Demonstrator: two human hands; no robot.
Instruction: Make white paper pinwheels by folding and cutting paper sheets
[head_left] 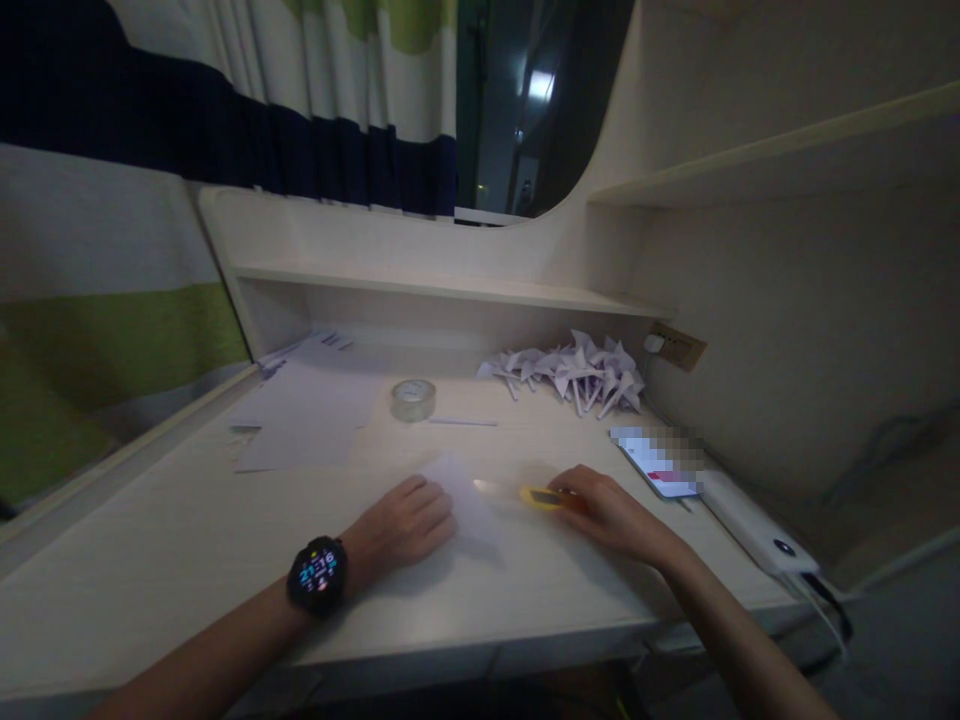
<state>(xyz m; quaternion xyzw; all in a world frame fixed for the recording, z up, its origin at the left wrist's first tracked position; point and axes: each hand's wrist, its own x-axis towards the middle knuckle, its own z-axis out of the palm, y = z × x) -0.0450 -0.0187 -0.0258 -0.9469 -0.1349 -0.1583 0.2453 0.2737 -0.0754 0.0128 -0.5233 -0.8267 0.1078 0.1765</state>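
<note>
Pressing a white paper sheet [469, 500] flat under the left hand [405, 520], gripping a yellow cutter [544, 497] in the closed right hand [611, 515] at the sheet's edge, leaving this piece unfolded, many folded paper shapes [574, 375] piling beyond the right hand on the worktop [187, 540].

L hand [409, 520] presses paper [469, 500]; R hand [611, 515] grips yellow cutter [544, 497].

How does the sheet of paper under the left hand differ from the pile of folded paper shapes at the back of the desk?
The sheet lies almost flat and alone under the left hand; the folded shapes are heaped, pointed and standing up. The sheet sits at the front of the desk, the folded shapes far back near the wall socket. The right hand holds a yellow cutter against the sheet; nothing touches the folded shapes. Both look like pale paper.
</note>
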